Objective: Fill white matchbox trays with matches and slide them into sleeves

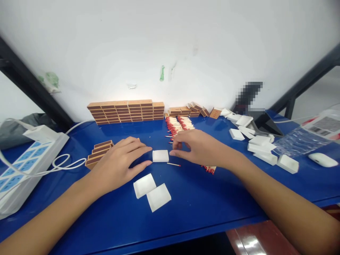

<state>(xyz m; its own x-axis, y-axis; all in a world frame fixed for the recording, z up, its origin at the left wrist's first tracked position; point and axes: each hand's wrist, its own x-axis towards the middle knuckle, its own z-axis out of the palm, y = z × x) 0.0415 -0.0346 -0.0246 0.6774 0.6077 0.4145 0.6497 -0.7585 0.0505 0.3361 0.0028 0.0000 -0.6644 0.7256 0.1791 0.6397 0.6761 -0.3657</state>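
Note:
A small white matchbox tray (pixel 160 156) lies on the blue table between my hands. My left hand (pixel 119 159) is beside its left edge, thumb and fingers apart, with nothing visible in them. To the tray's right is my right hand (pixel 202 148), its fingers curled and the thumb apart from them; I see nothing held. A single red-tipped match (pixel 174 164) lies just in front of the tray. Loose matches (pixel 176 124) are heaped behind my right hand, and more red heads show below its wrist. Two white trays (pixel 158 197) overlap nearer the table's front.
Stacked matchboxes (pixel 127 112) line the wall, with loose brown sleeves (pixel 183 111) to their right. Several matchboxes (pixel 99 153) stand beside my left hand. White trays (pixel 261 145) are piled at right, near a mouse (pixel 323 159). A power strip (pixel 29 166) with cables is at left.

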